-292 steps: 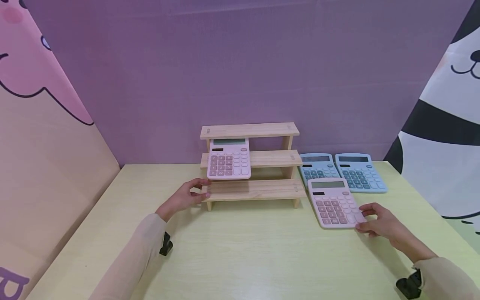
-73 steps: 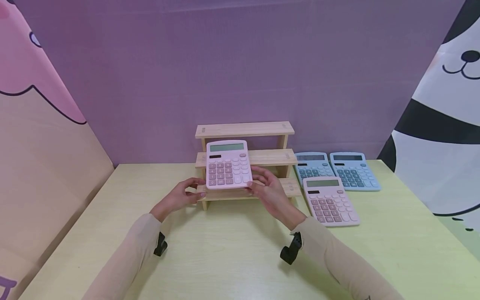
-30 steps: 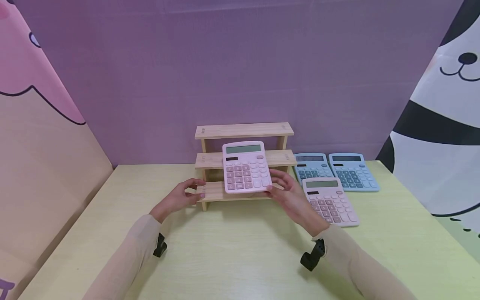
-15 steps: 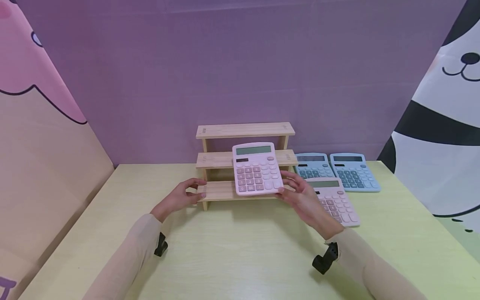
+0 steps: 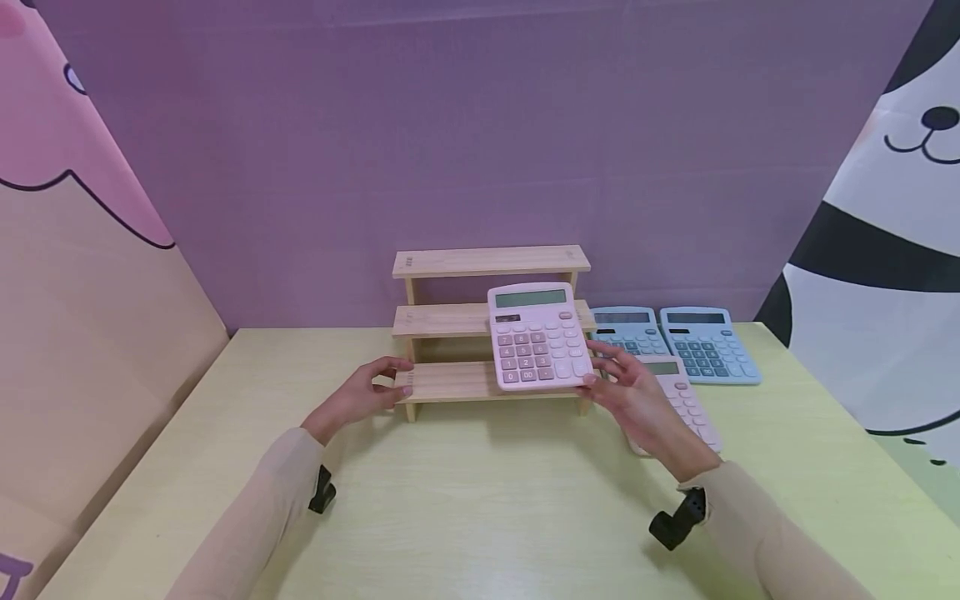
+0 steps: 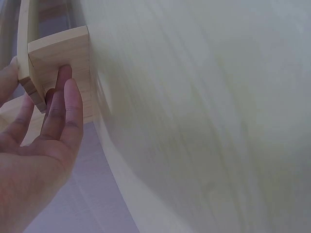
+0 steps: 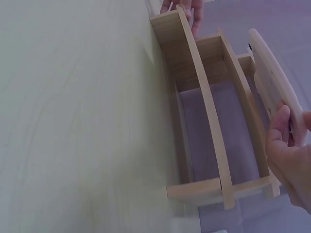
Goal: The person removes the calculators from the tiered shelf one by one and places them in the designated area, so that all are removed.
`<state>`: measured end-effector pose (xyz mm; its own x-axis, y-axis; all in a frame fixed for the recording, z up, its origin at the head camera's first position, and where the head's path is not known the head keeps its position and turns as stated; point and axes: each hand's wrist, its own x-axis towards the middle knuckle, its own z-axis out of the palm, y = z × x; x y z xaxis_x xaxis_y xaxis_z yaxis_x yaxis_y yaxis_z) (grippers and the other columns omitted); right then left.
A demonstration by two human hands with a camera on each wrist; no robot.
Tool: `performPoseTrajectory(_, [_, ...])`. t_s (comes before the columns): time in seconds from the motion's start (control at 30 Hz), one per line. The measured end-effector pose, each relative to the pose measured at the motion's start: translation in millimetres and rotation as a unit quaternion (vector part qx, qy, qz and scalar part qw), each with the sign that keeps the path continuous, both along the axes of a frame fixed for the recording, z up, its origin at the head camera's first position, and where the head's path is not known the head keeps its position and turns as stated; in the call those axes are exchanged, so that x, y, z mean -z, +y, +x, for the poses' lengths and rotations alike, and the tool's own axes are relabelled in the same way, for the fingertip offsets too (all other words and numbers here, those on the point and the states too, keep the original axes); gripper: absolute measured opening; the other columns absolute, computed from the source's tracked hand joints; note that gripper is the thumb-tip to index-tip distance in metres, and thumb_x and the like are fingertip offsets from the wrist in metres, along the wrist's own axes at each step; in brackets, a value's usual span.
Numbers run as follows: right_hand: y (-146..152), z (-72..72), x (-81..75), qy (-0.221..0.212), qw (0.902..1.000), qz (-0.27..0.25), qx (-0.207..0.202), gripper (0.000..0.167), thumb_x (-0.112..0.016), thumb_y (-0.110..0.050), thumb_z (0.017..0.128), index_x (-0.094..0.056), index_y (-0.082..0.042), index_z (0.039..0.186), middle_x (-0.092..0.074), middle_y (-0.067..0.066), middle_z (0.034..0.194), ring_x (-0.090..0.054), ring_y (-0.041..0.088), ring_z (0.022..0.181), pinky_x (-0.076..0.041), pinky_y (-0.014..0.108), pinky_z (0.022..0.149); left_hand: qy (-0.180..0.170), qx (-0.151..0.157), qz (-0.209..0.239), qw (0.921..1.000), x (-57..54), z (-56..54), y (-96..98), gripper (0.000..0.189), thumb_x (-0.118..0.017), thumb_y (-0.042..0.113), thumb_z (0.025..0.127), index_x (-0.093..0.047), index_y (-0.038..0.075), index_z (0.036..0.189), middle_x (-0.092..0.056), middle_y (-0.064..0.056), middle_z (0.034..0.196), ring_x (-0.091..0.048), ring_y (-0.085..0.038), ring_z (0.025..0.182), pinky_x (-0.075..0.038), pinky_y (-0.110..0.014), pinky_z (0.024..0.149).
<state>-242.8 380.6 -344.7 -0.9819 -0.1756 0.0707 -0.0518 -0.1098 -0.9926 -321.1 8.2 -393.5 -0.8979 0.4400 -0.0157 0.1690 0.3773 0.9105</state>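
My right hand (image 5: 637, 404) pinches a pink calculator (image 5: 536, 337) by its lower right corner, thumb in front and fingers behind. The calculator is held tilted up, screen at the top, in front of the right part of a three-tier wooden shelf (image 5: 450, 382). In the right wrist view the calculator (image 7: 274, 77) appears edge-on, off the shelf boards. My left hand (image 5: 360, 396) grips the left end of the lowest board; the left wrist view has the thumb on one face and fingers (image 6: 73, 104) under the other.
A second pink calculator (image 5: 686, 404) lies on the table right of the shelf, partly hidden by my right hand. Behind it lie two blue calculators (image 5: 626, 327), (image 5: 708, 346) side by side. A purple backdrop (image 5: 480, 150) rises behind the table (image 5: 450, 517).
Earlier the held calculator stood at the left of the middle tier; my right hand, then at the other pink calculator, took it and has carried it rightward. The left hand stays put.
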Motion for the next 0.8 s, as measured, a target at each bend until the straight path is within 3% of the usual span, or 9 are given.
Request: performPoseTrajectory(0.8, [65.8,8.4,-5.6,0.005,0.9984,-0.047,-0.032,0.051,-0.049,0.001,0.091,-0.029,-0.011,0.136,-0.051,-0.001,0.115,-0.06,0.009,0.096,-0.051,0.022,0.084,0.003,0.007,0.001,1.0,1.8,-1.3,-1.0,0.046,-0.061,0.014,0.088,-0.044,0.003,0.129,-0.045,-0.019,0.115,-0.06,-0.022,0.091,-0.054,-0.036,0.078])
